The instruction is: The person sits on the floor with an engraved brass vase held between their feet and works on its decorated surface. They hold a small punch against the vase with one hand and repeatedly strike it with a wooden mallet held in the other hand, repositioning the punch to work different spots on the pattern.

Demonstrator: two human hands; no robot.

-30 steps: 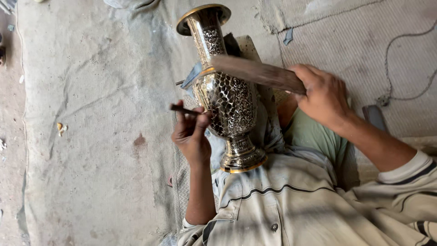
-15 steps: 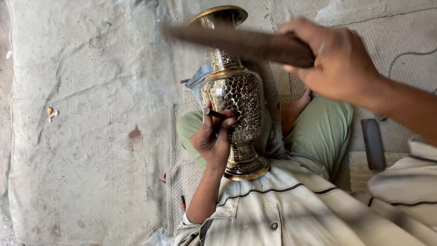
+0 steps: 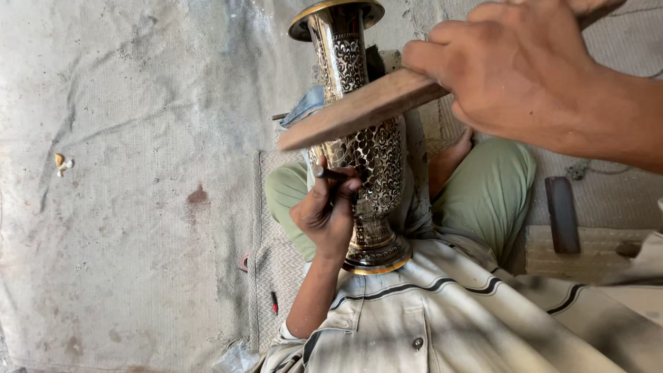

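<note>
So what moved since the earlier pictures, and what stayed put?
The right hand has swung the flat brown wooden stick up off the engraved metal vase and toward the camera. The left hand keeps the thin dark chisel pressed against the vase, which stays on the lap.

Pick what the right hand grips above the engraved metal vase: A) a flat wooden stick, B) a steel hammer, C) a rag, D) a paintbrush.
A: the right hand closes around a flat brown wooden stick, raised over the tall engraved metal vase.
</note>
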